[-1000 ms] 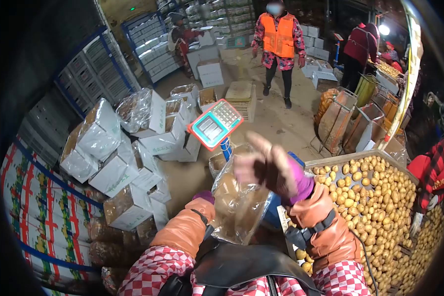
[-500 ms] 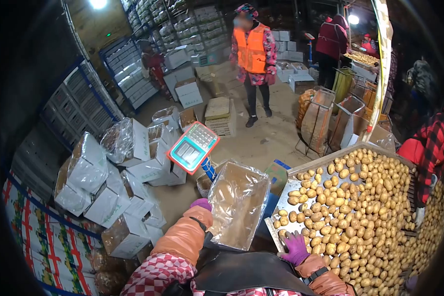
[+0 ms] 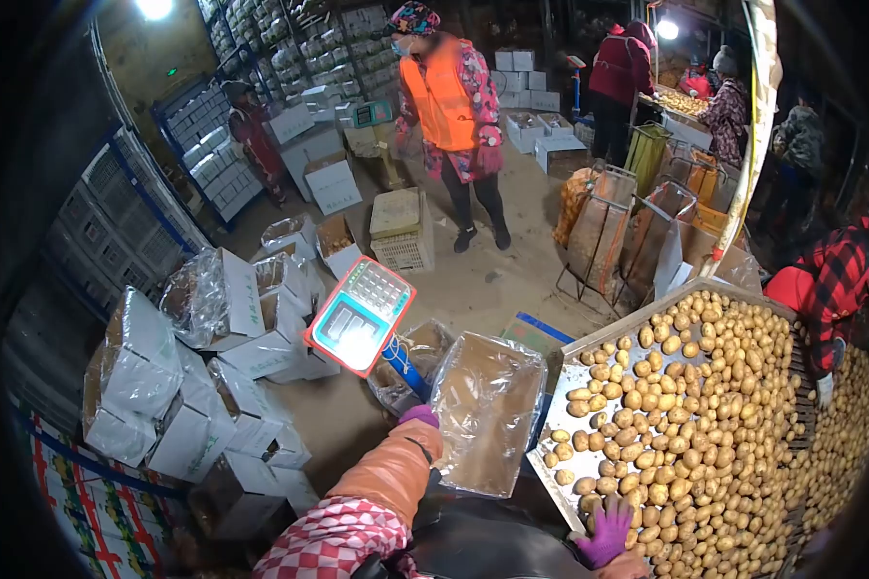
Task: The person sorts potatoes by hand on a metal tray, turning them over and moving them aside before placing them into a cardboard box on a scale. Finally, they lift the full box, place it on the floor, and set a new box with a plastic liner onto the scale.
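Observation:
A plastic-lined cardboard box [image 3: 487, 415] stands in front of me, just behind the blue-posted scale, whose display [image 3: 362, 315] faces up. My left hand [image 3: 420, 416], in a purple glove, is at the box's left edge; its fingers are largely hidden. My right hand [image 3: 606, 533], also purple-gloved, lies with fingers spread at the near left edge of the sorting table [image 3: 552, 482], beside the potatoes [image 3: 681, 444] heaped on it.
White boxes [image 3: 203, 415] with plastic liners crowd the left. A person in an orange vest [image 3: 449, 101] stands ahead. At the right, a person in a checked jacket [image 3: 835, 289] leans by the potatoes. Wire-framed sacks [image 3: 599, 232] stand beyond the table.
The view has shifted. The person in the orange vest has turned and leans to the left. My right hand is still at the table's edge, my left hand still at the box.

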A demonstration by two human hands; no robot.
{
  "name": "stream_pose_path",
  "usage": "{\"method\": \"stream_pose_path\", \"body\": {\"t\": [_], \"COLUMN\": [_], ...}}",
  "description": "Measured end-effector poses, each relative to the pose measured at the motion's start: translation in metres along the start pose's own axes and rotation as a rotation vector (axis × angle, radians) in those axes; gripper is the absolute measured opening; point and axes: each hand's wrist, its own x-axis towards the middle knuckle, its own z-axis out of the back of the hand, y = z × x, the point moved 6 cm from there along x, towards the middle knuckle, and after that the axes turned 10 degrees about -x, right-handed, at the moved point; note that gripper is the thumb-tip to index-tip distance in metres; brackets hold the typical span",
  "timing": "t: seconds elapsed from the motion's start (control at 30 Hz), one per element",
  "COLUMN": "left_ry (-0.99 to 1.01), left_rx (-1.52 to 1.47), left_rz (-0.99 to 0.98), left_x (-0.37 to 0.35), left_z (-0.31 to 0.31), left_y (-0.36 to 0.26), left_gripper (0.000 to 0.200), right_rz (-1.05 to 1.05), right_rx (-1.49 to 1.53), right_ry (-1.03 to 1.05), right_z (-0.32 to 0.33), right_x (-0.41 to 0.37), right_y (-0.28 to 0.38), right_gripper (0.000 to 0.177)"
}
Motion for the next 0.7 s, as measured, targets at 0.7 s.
{"method": "stream_pose_path", "body": {"t": [0.7], "left_ry": [0.262], "left_rx": [-0.123], "left_rz": [-0.147], "left_x": [0.021], "left_z": [-0.072], "left_y": [-0.115], "left_gripper": [0.051], "right_rz": [-0.217], "right_rx": [-0.153], "right_ry": [-0.041], "right_z": [-0.022], "right_x": [-0.029], "right_y": [0.01], "right_gripper": [0.08]}}
